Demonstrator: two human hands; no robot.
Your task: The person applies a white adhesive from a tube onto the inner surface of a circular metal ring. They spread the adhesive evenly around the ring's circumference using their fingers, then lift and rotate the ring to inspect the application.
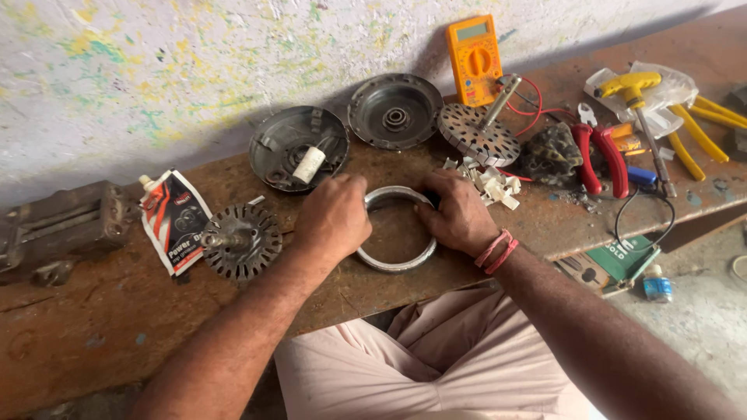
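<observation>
Steel ring flat on the rusty workbench — left hand and right hand curl their fingers over its opposite sides, gripping its rim; slotted rotor just left.

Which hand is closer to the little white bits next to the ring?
The right hand. It rests on the metal ring's right side, and the white bits lie just beyond its knuckles. The left hand sits on the ring's other side, farther away.

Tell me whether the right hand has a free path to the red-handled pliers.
Probably yes: the right hand rests on the metal ring, and only low white plastic bits lie between it and the red-handled pliers.
</observation>
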